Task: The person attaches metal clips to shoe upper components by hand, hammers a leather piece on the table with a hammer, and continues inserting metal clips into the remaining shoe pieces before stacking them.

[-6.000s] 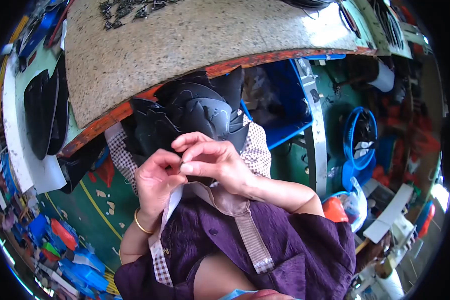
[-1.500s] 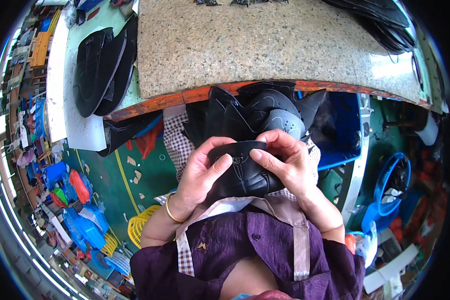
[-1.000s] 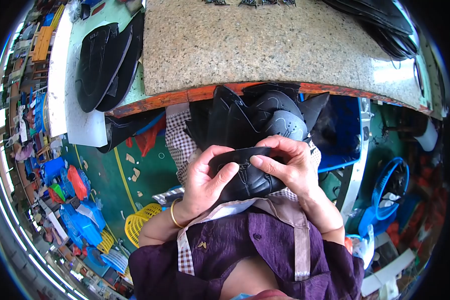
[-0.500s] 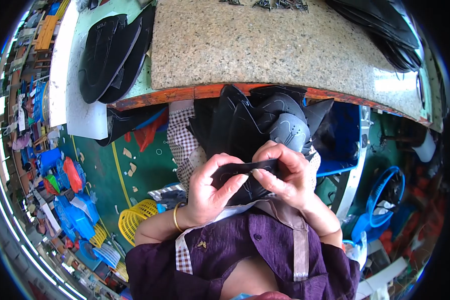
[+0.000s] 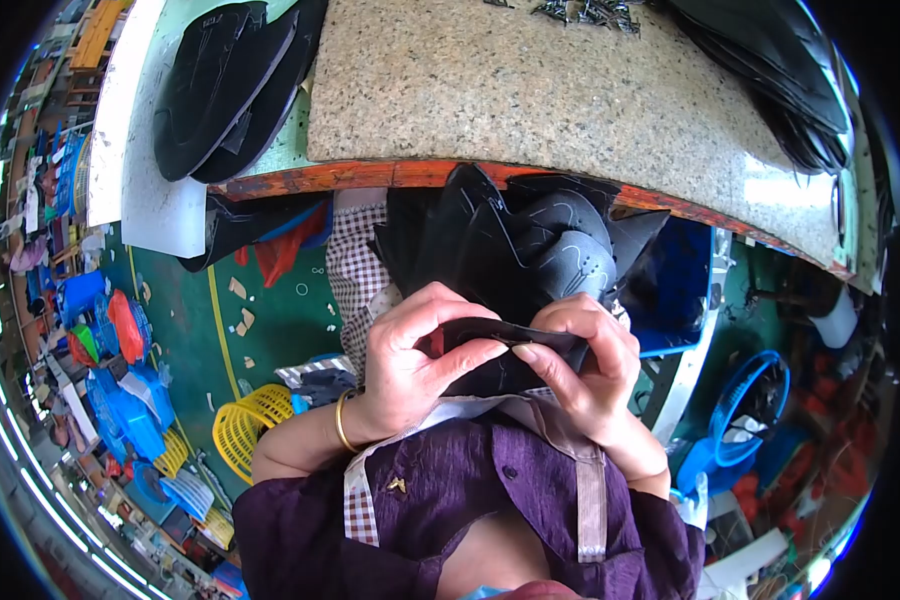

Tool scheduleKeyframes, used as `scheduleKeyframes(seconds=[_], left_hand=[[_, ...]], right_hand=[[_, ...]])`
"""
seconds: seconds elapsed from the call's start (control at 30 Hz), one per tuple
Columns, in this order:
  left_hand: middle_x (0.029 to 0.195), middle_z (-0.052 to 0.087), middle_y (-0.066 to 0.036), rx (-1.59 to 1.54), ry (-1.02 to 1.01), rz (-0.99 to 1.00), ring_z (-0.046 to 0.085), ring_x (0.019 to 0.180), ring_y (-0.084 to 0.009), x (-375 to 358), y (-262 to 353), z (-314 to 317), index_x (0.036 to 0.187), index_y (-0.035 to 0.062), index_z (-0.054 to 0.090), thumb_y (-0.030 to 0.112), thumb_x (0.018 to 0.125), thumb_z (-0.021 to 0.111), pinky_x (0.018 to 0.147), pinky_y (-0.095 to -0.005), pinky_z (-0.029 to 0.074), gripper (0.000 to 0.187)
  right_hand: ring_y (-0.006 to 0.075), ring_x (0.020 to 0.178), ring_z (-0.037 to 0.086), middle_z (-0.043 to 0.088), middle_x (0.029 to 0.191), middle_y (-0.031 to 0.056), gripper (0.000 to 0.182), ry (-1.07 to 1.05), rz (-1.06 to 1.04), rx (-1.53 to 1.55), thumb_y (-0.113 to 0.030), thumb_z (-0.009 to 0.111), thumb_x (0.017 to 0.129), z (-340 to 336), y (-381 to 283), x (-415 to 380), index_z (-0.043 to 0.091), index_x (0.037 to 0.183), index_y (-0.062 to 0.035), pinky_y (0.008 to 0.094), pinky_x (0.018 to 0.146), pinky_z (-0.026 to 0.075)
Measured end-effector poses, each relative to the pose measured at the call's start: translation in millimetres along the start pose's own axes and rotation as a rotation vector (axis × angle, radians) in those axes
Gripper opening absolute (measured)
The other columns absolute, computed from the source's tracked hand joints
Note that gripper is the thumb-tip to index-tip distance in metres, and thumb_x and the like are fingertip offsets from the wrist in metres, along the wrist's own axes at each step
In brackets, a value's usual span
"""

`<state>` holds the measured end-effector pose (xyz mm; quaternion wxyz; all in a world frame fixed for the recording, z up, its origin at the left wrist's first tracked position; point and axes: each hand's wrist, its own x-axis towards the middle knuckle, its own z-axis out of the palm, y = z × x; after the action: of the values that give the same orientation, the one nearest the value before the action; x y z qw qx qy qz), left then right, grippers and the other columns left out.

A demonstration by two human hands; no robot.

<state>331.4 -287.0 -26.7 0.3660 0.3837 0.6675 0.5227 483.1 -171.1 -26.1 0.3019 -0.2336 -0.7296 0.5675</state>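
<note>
A black leather-like piece point(image 5: 505, 331) is stretched between my two hands, close to my chest, its upper edge curved. My left hand point(image 5: 410, 350) pinches its left part, thumb on the near side and fingers behind. On the right part, my right hand point(image 5: 595, 365) grips in the same way. Both thumb tips nearly meet at the middle of the piece; whether something small lies between them I cannot make out. Beyond my hands, several black shoe-upper-like pieces point(image 5: 460, 245) with white marking lines lie in my lap, beside a rounded grey-black piece point(image 5: 582, 262).
A speckled stone tabletop point(image 5: 530, 90) with a red-orange edge stands ahead, with small metal parts point(image 5: 595, 12) on it. Stacked black pieces lie at left point(image 5: 225, 90) and right point(image 5: 770, 75). A yellow basket point(image 5: 245, 425) and blue basket point(image 5: 750, 410) flank me.
My thumb tips have come closer together at the middle of the black piece. The view has shifted slightly; both hands still hold the piece.
</note>
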Motion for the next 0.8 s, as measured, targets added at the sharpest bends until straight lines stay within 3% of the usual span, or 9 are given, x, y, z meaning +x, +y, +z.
scheduleKeyframes(seconds=[0.13,0.23,0.43,0.47,0.57,0.6,0.7,0.8], left_hand=[[0.080,0.060,-0.001,0.012,0.008,0.107,0.051,0.064,-0.0065,1,1,2,0.094,0.0058,0.071,0.005,0.069,0.080,0.050,-0.0203,0.038,0.026],[0.080,0.060,-0.002,-0.002,0.000,0.192,0.054,0.065,-0.0105,3,3,1,0.095,0.0041,0.071,0.002,0.068,0.079,0.054,-0.0222,0.042,0.028],[0.078,0.059,-0.004,0.024,-0.204,0.319,0.056,0.070,-0.0156,13,5,-9,0.093,0.0036,0.071,0.000,0.070,0.077,0.059,-0.0271,0.046,0.024],[0.074,0.057,-0.003,-0.009,-0.243,0.298,0.052,0.066,-0.0141,15,1,-9,0.088,0.0046,0.071,0.012,0.071,0.079,0.057,-0.0263,0.041,0.020],[0.078,0.059,-0.004,-0.312,-0.497,0.166,0.056,0.070,-0.0166,28,-10,-18,0.095,0.0036,0.069,0.002,0.072,0.075,0.062,-0.0291,0.047,0.023],[0.082,0.059,-0.003,-0.166,-0.486,0.188,0.057,0.072,-0.0149,30,-4,-20,0.095,0.0035,0.069,0.004,0.072,0.076,0.063,-0.0275,0.047,0.024],[0.082,0.057,-0.002,-0.064,-0.249,-0.080,0.053,0.071,-0.0105,25,15,-12,0.092,0.0033,0.070,0.019,0.071,0.079,0.060,-0.0237,0.041,0.028],[0.084,0.057,-0.002,-0.094,-0.319,-0.021,0.053,0.073,-0.0093,23,4,-13,0.091,0.0036,0.071,0.017,0.069,0.081,0.061,-0.0225,0.041,0.028]], right_hand=[[0.0252,0.075,0.064,0.065,0.080,0.0088,0.025,-0.019,-0.151,-0.114,0.004,0.075,0.063,-2,-5,-1,0.064,0.085,-0.0010,0.0336,0.065,0.051],[0.0255,0.075,0.065,0.065,0.081,0.0089,0.026,-0.004,-0.152,-0.113,0.006,0.074,0.062,0,-8,-4,0.063,0.085,-0.0006,0.0335,0.066,0.051],[0.0249,0.074,0.065,0.065,0.081,0.0094,0.025,-0.001,-0.148,-0.096,0.007,0.072,0.063,-1,-8,-6,0.064,0.085,-0.0006,0.0320,0.066,0.051],[0.0247,0.074,0.065,0.066,0.080,0.0094,0.024,0.000,-0.156,-0.090,0.007,0.071,0.063,0,-6,-6,0.064,0.085,-0.0007,0.0318,0.066,0.051],[0.0241,0.073,0.065,0.066,0.079,0.0087,0.024,-0.046,-0.182,0.001,0.008,0.070,0.063,-1,-1,-6,0.065,0.085,-0.0012,0.0310,0.065,0.051],[0.0235,0.073,0.064,0.066,0.079,0.0082,0.024,-0.025,-0.190,-0.062,0.008,0.070,0.062,-1,-2,-7,0.066,0.084,-0.0017,0.0308,0.065,0.051],[0.0229,0.074,0.065,0.066,0.080,0.0084,0.025,0.042,-0.219,-0.082,0.008,0.070,0.061,-2,-2,-8,0.066,0.083,-0.0020,0.0304,0.065,0.051],[0.0223,0.071,0.064,0.066,0.079,0.0086,0.024,0.063,-0.235,-0.101,0.009,0.070,0.061,0,-1,-7,0.066,0.082,-0.0017,0.0298,0.063,0.051]])
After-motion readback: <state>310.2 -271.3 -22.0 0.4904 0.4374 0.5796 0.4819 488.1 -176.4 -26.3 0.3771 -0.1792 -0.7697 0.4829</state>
